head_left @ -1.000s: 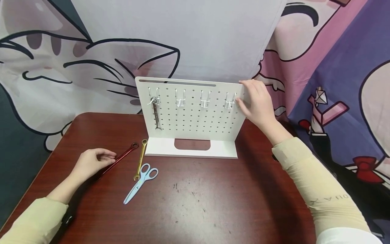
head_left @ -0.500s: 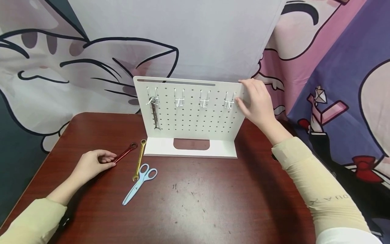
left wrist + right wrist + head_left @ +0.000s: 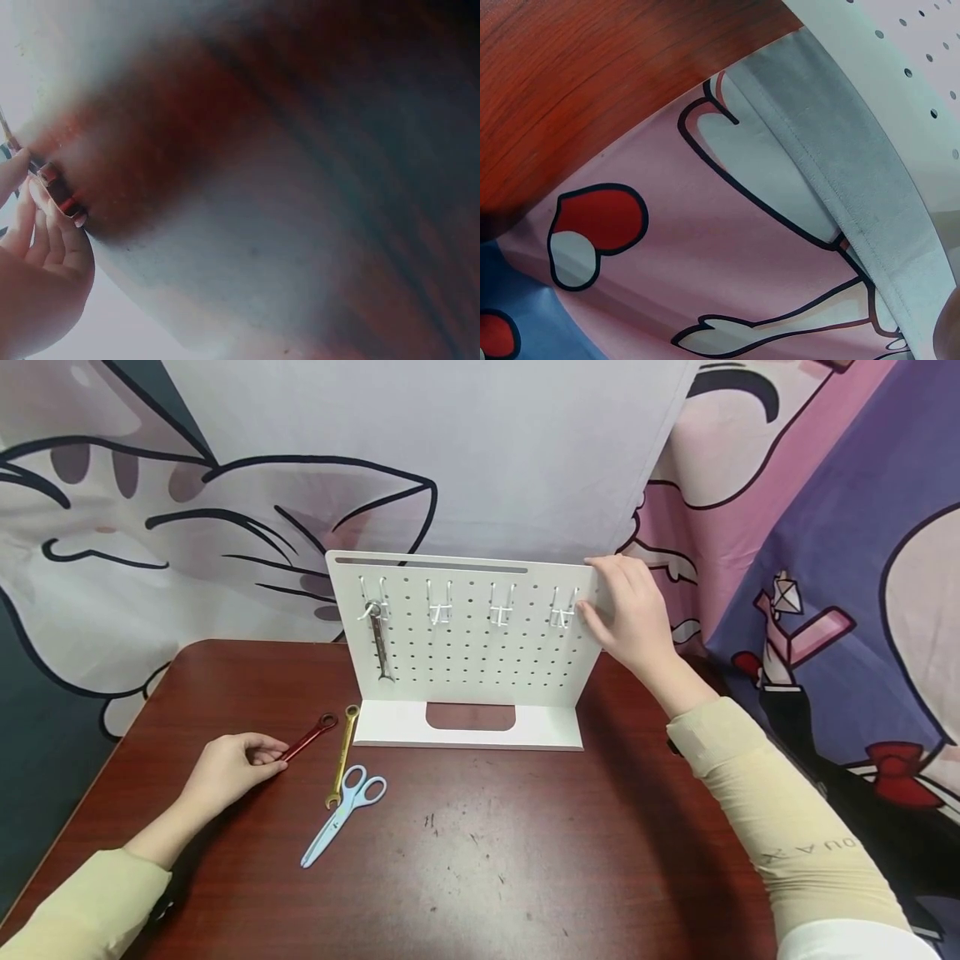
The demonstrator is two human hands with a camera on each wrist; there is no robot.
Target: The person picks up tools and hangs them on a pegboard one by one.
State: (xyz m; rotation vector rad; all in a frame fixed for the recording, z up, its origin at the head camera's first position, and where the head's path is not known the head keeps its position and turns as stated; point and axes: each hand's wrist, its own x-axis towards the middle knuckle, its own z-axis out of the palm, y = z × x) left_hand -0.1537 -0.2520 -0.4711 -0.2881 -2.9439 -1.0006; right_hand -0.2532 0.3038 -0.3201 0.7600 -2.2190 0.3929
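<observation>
My left hand [image 3: 228,772] pinches a red wrench [image 3: 306,740] between thumb and fingers at the table's left side. The wrench's ring end points toward the pegboard, and its near part is hidden by the hand. In the left wrist view the red wrench [image 3: 64,196] shows at the fingertips. My right hand [image 3: 633,610] grips the upper right corner of a white pegboard [image 3: 480,660], thumb on the front face. A silver wrench [image 3: 379,643] hangs from the pegboard's leftmost hook. A yellow wrench [image 3: 343,756] lies just right of the red one.
Light blue scissors [image 3: 343,814] lie on the brown table [image 3: 525,843], handles close to the yellow wrench's lower end. Three white hooks, such as the second hook [image 3: 439,610], carry nothing. A cartoon-print curtain [image 3: 487,460] hangs behind the table.
The left hand has closed its thumb and fingers on the red wrench, whose near length no longer shows beyond the hand. The right hand stays at the pegboard's corner.
</observation>
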